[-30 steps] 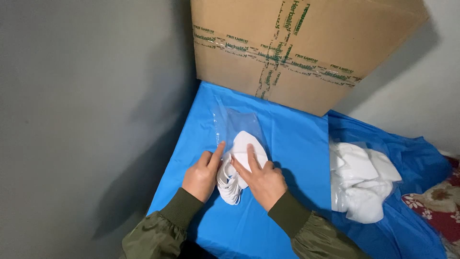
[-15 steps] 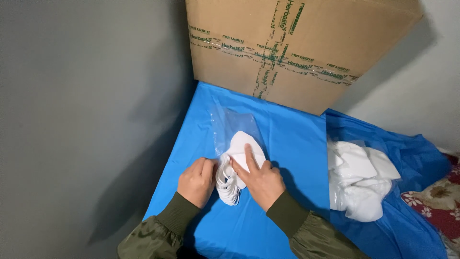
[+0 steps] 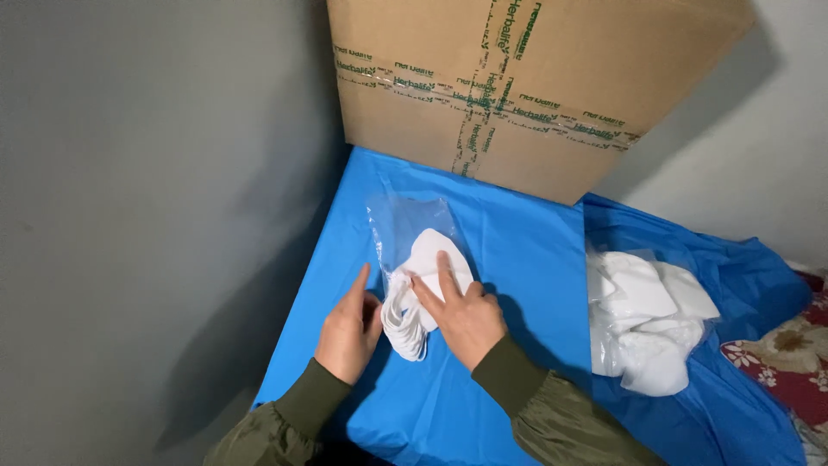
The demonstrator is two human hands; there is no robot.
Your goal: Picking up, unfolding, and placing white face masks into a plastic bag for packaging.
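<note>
On the blue-covered worktop (image 3: 517,259), the right hand (image 3: 466,315) presses flat on a stack of white masks (image 3: 423,289) lying half inside a clear plastic bag (image 3: 405,223), while the left hand (image 3: 349,332) touches the stack's left edge. A cardboard box (image 3: 535,86) stands behind, and to the right lies what looks like another bag of white masks (image 3: 647,319).

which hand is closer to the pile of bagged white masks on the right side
Right. The right hand lies on the stack of white masks at centre, on the side toward the bagged pile, though well apart from it. The left hand is beyond the stack, farther away.
</note>
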